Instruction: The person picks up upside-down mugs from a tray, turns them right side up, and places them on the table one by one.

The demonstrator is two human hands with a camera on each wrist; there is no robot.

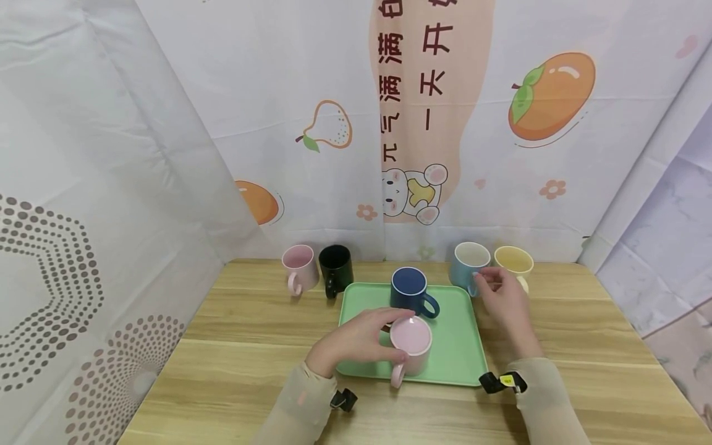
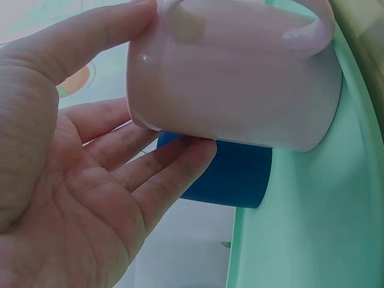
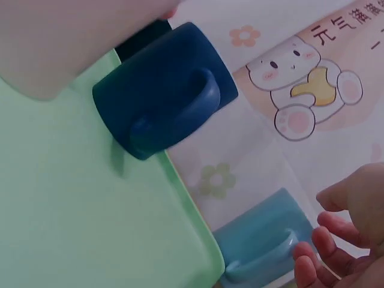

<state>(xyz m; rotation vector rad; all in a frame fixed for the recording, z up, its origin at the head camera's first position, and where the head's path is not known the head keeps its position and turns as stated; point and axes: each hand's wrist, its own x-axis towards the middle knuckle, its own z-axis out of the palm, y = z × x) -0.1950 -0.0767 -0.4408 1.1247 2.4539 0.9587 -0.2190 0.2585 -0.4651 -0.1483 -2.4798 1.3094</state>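
Note:
A pink mug (image 1: 413, 350) stands upright at the near edge of a green tray (image 1: 457, 349), its handle toward the near side. My left hand (image 1: 358, 339) holds it near the rim, thumb on one side and fingers on the other, as the left wrist view shows. Behind it on the tray is a dark blue mug (image 1: 406, 296), handle to the right. Over by the tray's back right corner, my right hand (image 1: 505, 303) reaches toward a light blue mug (image 1: 463, 273). Its fingers are loosely bent beside that mug's handle (image 3: 264, 255), with nothing gripped between them.
Right of the light blue mug stands a yellow mug (image 1: 513, 259), partly behind my right hand. A second pink mug (image 1: 301, 267) and a black mug (image 1: 337, 272) stand at the back left of the wooden table (image 1: 245, 352). A printed curtain (image 1: 311, 185) hangs along the back edge.

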